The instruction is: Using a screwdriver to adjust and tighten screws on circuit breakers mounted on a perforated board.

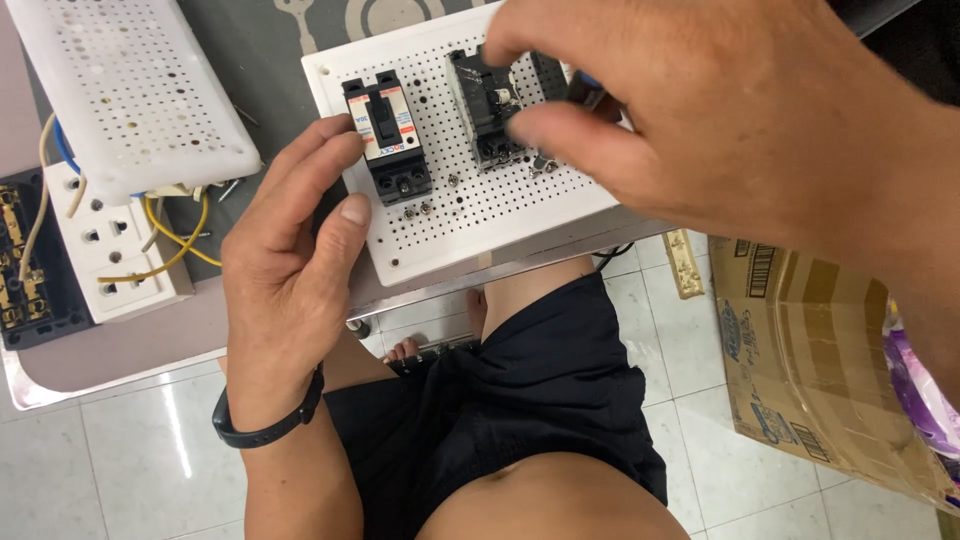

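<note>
Tabletop, white perforated board [470,215] | right hand [700,110] fingertips narrowly pinched over second breaker [487,110], directly beneath | left hand [290,270] open, steadying board beside first breaker [388,135]

Perforated mounting board [470,215] lying on the counter [120,350] at 12 o'clock. On it, one circuit breaker [388,135] at 11 o'clock and a second breaker [487,110] just to its right. Left hand [290,260] at the board's 9 o'clock edge, fingers touching the first breaker; right hand [700,110] above the second breaker. Second perforated board [130,90] at 10 o'clock, overlapping a socket panel [110,250] with wires [175,235]. Cardboard box [810,360] on the floor [130,450] at 4 o'clock.
</note>
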